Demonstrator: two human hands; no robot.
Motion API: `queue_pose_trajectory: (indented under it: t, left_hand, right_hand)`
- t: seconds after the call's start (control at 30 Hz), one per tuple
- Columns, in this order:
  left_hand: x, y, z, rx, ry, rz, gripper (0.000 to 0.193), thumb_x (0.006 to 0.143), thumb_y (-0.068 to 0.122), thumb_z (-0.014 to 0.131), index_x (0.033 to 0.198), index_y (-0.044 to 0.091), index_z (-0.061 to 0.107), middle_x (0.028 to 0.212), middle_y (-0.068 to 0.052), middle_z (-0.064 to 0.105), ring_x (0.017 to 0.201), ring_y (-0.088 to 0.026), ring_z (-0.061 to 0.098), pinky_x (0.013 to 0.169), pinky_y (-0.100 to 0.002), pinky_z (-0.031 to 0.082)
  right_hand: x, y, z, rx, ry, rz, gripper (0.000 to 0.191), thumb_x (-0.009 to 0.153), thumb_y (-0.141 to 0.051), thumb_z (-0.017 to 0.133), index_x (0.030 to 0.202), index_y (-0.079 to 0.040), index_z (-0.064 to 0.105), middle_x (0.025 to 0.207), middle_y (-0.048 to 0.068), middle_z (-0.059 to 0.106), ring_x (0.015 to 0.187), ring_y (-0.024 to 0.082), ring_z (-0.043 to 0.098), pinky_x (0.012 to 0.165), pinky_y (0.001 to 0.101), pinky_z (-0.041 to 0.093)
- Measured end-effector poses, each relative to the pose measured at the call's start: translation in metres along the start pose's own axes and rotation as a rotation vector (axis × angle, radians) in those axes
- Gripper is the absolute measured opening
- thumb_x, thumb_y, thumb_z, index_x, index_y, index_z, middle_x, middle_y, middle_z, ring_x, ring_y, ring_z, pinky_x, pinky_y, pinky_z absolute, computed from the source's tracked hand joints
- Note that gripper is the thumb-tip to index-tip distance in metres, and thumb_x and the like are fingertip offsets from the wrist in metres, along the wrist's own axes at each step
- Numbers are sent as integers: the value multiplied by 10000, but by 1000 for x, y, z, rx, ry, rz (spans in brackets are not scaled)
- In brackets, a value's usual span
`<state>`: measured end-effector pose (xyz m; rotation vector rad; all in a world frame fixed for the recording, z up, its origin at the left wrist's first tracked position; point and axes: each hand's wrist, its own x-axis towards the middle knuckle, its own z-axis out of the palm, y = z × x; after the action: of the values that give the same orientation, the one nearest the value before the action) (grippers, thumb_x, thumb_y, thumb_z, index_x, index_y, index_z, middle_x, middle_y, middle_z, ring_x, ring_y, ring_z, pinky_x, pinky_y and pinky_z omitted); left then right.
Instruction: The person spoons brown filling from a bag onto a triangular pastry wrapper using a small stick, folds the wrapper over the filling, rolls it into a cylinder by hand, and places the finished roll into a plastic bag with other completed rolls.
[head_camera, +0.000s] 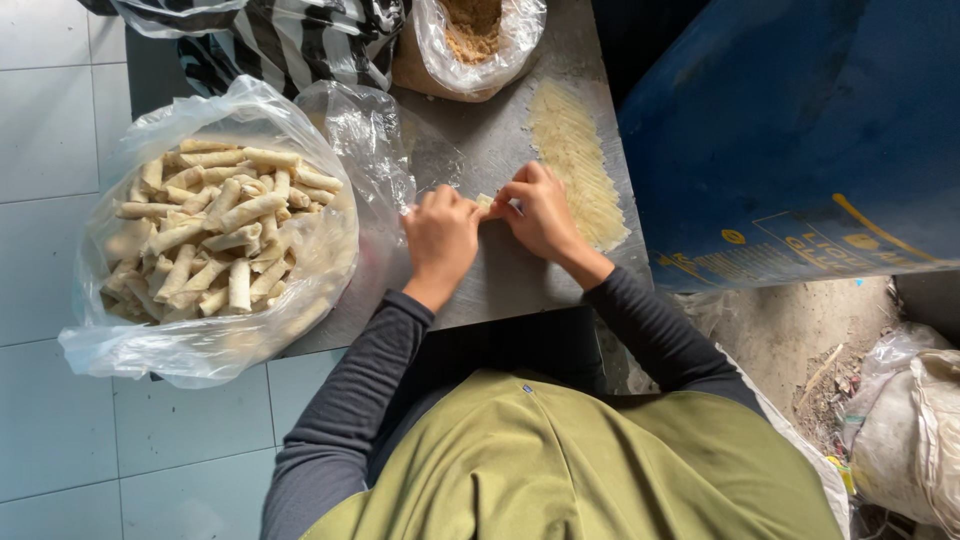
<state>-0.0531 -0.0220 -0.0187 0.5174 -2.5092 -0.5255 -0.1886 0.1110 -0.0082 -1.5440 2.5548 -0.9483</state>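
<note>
While my left hand (440, 232) and right hand (540, 212) pinch shut on a small pale roll (486, 202), mid metal table (480, 150); bag of finished rolls (215, 235) at left edge.

Blue drum (800, 130), striped bag (290, 40), white sacks (915, 420), pale floor tiles (50, 120)

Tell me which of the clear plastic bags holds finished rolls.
The big clear bag left of the left hand, heaped with pale rolls. The bag at the table's far end holds brown crumbly filling instead.
</note>
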Motion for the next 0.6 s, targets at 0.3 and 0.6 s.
queue_pose_trajectory:
  t: [0.3, 0.6]
  left_hand:
    - [-6, -2, -6, -19, 40, 154, 115, 813, 270, 785, 902, 200, 766, 952, 27, 618, 950, -191, 589, 867, -432, 384]
    - [-19, 19, 4, -60, -4, -220, 146, 863, 277, 756, 887, 155, 679, 1027, -21, 574, 1003, -270, 560, 853, -477, 373]
  right_hand:
    - [-8, -6, -5, -54, 86, -168, 96, 797, -203, 840, 859, -192, 769, 1129, 58, 574, 1019, 290, 513, 908, 434, 401]
    - [-25, -24, 23, -116, 155, 114, 110, 874, -171, 746, 943, -116, 680, 1109, 132, 532, 1071, 350, 500, 896, 490, 357]
